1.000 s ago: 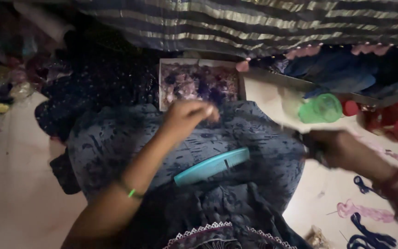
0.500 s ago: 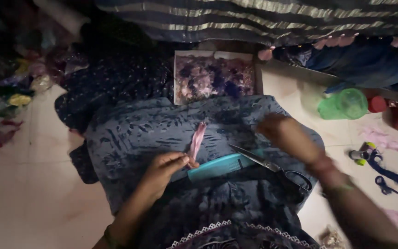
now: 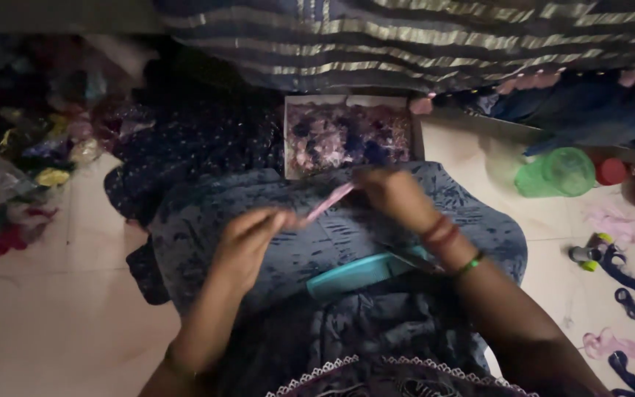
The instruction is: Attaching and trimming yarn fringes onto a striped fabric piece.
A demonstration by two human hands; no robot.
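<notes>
Hands meet over the lap, both on one pink strip [image 3: 330, 200] of fabric or ribbon. Left hand [image 3: 248, 246] pinches the lower end between thumb and fingers; right hand [image 3: 391, 195] pinches the upper end, fingers pressed together around it. Strip is stretched at a slant between them, held just above the blue patterned cloth [image 3: 317, 242] that covers the lap.

Progress, as a judgement: strip is picked up and pulled taut, nothing yet cut or folded that I can see. One teal flat tool [image 3: 358, 273], comb or ruler, can't tell which, lies untouched on the lap cloth, just below the hands. A dark pointed object near the right wrist could be scissors; too dim to be sure. One open box [image 3: 348, 136] of mixed purple and pink pieces sits just beyond the lap, still full, so plenty appears left to work through.

Counts: one pink strip in hand, one teal tool, one box. One green plastic container [image 3: 556, 173] on the floor to the right, one red cap [image 3: 611, 170] just beside it. Several loose pink and dark blue strips [image 3: 630, 294] on the floor [image 3: 53, 309] at right, at least four, exact number unclear. Heap of coloured scraps [image 3: 31, 154] at far left, uncountable. Striped dark fabric [image 3: 420, 37] hangs across the top. Bangles on the right wrist, a thin band on the left.
</notes>
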